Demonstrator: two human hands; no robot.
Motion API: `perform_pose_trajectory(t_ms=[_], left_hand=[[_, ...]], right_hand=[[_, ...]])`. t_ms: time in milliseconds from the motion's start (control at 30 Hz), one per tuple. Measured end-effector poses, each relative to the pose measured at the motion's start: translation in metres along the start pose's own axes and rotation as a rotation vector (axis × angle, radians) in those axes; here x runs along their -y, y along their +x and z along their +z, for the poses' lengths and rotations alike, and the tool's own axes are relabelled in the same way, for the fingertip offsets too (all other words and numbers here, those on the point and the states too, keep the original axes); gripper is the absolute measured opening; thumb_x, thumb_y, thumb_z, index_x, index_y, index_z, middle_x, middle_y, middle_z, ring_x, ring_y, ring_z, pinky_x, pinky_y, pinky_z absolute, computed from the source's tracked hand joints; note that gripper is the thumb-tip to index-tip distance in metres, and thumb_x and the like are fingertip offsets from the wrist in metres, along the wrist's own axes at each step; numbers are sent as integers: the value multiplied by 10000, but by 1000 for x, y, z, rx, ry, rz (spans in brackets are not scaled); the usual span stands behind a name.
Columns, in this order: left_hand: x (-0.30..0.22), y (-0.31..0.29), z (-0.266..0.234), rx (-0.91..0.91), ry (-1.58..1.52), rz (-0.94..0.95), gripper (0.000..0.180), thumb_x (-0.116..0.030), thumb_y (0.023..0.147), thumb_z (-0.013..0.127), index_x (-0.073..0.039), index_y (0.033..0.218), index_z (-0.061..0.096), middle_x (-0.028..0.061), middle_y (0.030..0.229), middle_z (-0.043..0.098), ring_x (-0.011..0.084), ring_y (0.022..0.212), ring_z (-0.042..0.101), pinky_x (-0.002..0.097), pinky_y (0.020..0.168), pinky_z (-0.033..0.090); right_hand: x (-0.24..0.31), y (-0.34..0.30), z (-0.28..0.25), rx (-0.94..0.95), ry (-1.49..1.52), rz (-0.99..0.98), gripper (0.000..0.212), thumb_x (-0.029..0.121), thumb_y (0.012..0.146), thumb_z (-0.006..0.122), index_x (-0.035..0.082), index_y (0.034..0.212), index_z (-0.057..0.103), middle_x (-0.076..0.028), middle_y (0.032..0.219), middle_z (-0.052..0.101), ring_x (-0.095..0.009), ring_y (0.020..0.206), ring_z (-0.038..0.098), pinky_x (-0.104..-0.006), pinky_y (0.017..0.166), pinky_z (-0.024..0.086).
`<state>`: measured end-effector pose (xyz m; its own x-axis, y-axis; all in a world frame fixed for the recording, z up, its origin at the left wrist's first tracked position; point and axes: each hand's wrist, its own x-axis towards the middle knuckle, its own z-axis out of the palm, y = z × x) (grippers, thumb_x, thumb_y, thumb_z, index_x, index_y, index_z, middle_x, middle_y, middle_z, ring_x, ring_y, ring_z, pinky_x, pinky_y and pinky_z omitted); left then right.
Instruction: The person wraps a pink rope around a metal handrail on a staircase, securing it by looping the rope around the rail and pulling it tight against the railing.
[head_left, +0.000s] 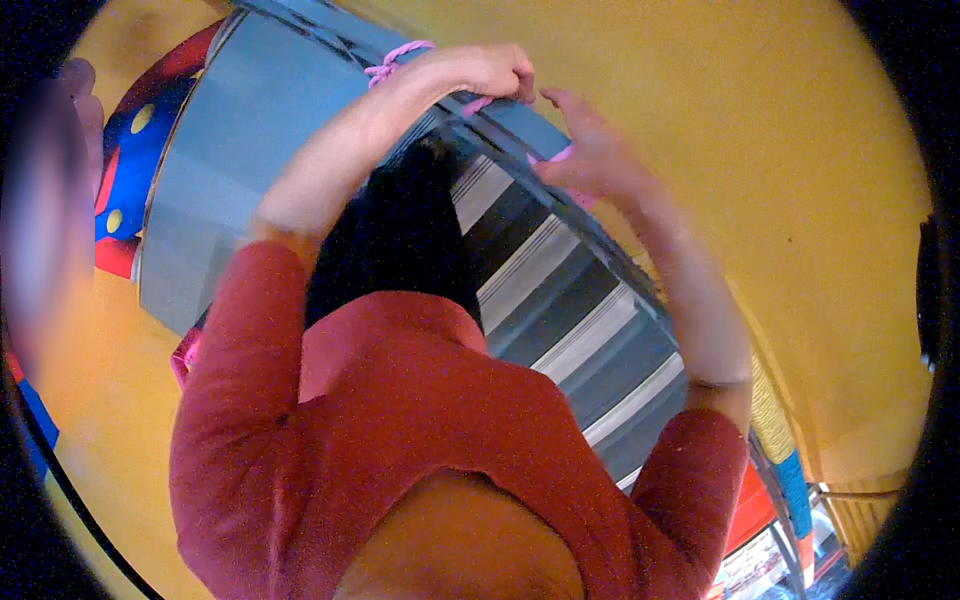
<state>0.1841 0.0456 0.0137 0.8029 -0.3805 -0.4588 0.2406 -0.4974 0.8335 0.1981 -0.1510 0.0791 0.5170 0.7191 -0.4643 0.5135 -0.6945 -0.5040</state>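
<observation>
My left hand [497, 73] reaches far forward with its fingers curled closed, above a long bluish-grey bar [535, 122] that runs diagonally. Thick pink cord [402, 50] is looped around this bar beside my left wrist, and more of it shows just below the hand. What the curled fingers hold, if anything, is hidden. My right hand [592, 150] is smeared by motion, its thumb and fingers spread apart. Close under it, another stretch of pink cord [582, 197] lies against the bar, partly covered by the hand.
Grey, black and white striped fabric [570, 300] spreads below the bar. A light blue-grey panel [215, 180] stands at the left, beside a red and blue patterned object [150, 150]. Behind is a yellow surface [800, 170]. A black cable [85, 510] curves at the lower left.
</observation>
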Motion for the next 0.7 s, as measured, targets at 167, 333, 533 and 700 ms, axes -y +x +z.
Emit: perform_pose_trajectory(t_ms=[167,333,533,700], left_hand=[[-3,18,5,-254,305,409,120,-89,808,548,0,781,624,129,689,621,200,667,620,354,572,471],[-8,-16,-16,-540,-204,65,237,-231,883,566,-2,821,574,82,645,586,157,575,587,328,517,453],[108,-54,63,-1054,-558,-131,129,-128,846,612,-15,887,565,92,688,601,177,619,615,302,540,479],[104,-39,65,-1195,-187,-91,162,-69,768,648,-34,889,546,110,745,594,248,708,621,361,607,481]], right_hand=[[-10,5,11,-34,80,40,897,281,638,725,4,1385,313,-267,1321,445,-375,1242,436,-388,1038,352],[-14,6,2,32,29,101,924,282,626,735,-10,1388,303,-269,1360,401,-374,1278,391,-390,1065,317],[-4,6,9,4,74,28,922,282,628,743,-20,1383,310,-256,1383,381,-357,1303,362,-381,1082,290],[-2,6,9,29,19,80,901,294,643,748,-13,1378,327,-249,1375,398,-350,1294,378,-385,1078,301]])
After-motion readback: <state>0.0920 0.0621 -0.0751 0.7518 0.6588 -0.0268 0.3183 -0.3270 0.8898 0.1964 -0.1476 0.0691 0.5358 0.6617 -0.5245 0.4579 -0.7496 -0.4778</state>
